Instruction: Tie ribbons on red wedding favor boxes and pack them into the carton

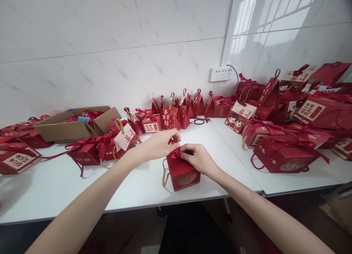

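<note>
A red gift box (184,173) with a gold oval emblem stands near the table's front edge, a twisted gold rope handle (164,175) hanging at its left side. Over its top, a red ribbon (176,153) is pinched between the fingers of both hands. My left hand (164,142) comes in from the left and is closed at the ribbon's upper part. Lower and to the right, my right hand (196,156) is closed on the ribbon against the box top. The fingers hide part of the ribbon.
On the white table (137,188), an open cardboard carton (63,131) holds red ribbons. Small red peaked boxes (170,116) line the wall. More red gift boxes (286,155) are heaped at the right, others (19,158) at the left. A power strip (220,74) is on the wall.
</note>
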A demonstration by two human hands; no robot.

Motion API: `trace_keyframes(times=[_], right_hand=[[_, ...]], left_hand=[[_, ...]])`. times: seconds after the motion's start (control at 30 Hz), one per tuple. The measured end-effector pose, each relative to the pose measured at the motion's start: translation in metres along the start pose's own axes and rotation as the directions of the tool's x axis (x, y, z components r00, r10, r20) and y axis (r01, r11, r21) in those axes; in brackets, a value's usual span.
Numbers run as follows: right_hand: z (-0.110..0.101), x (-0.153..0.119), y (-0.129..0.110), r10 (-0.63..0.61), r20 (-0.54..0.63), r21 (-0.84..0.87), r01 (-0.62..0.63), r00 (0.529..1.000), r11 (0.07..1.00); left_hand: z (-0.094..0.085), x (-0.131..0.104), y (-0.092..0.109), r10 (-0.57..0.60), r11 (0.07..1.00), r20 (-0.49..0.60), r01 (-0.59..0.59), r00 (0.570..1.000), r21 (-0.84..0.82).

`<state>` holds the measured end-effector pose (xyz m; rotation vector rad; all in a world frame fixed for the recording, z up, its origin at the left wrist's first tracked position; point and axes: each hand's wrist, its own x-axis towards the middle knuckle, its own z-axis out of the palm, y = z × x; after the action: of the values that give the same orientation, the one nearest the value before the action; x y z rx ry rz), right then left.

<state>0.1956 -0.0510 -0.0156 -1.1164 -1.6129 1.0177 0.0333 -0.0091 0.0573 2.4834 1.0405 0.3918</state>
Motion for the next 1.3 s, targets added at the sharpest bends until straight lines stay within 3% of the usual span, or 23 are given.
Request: trace_keyframes(times=[0.17, 0.27, 0.53, 0.83, 0.93, 1.13, 1.23, 1.3], right_hand=[[-0.002, 0.002, 0.001, -0.003, -0.014, 0.039, 0.004, 1.000, 0.999], [-0.001, 0.002, 0.001, 0.005, -0.019, 0.064, -0.004, 1.000, 0.998], [0.003, 0.000, 0.003, -0.012, -0.126, 0.062, 0.020, 0.992, 0.998], [0.004, 0.000, 0.007, -0.050, -0.158, 0.069, 0.061, 0.986, 0.996], [0.003, 0.001, 0.008, -0.049, -0.148, 0.082, 0.062, 0.988, 0.995], [0.001, 0.000, 0.008, -0.061, -0.095, 0.058, 0.067, 0.994, 0.996], [-0.004, -0.008, 0.002, -0.192, -0.156, -0.143, 0.170, 0.969, 0.975], [-0.008, -0.016, -0.002, -0.290, -0.134, -0.326, 0.234, 0.948, 0.916]], left_hand=[[0.013, 0.002, -0.025, -0.024, 0.973, -0.066, 0.008, 0.997, -0.232], [0.026, -0.003, -0.031, -0.080, 0.961, -0.096, 0.051, 0.992, -0.272], [0.040, -0.023, -0.023, -0.092, 0.956, -0.102, 0.059, 0.991, -0.288], [0.045, -0.021, -0.023, -0.084, 0.935, -0.100, 0.044, 0.991, -0.353], [0.050, -0.021, -0.026, -0.093, 0.872, -0.081, 0.042, 0.992, -0.487], [0.059, -0.020, -0.029, -0.190, 0.642, -0.047, 0.088, 0.981, -0.761], [0.060, -0.020, -0.027, -0.246, 0.594, -0.068, 0.095, 0.967, -0.799], [0.061, -0.019, -0.025, -0.265, 0.584, -0.070, 0.103, 0.962, -0.805]])
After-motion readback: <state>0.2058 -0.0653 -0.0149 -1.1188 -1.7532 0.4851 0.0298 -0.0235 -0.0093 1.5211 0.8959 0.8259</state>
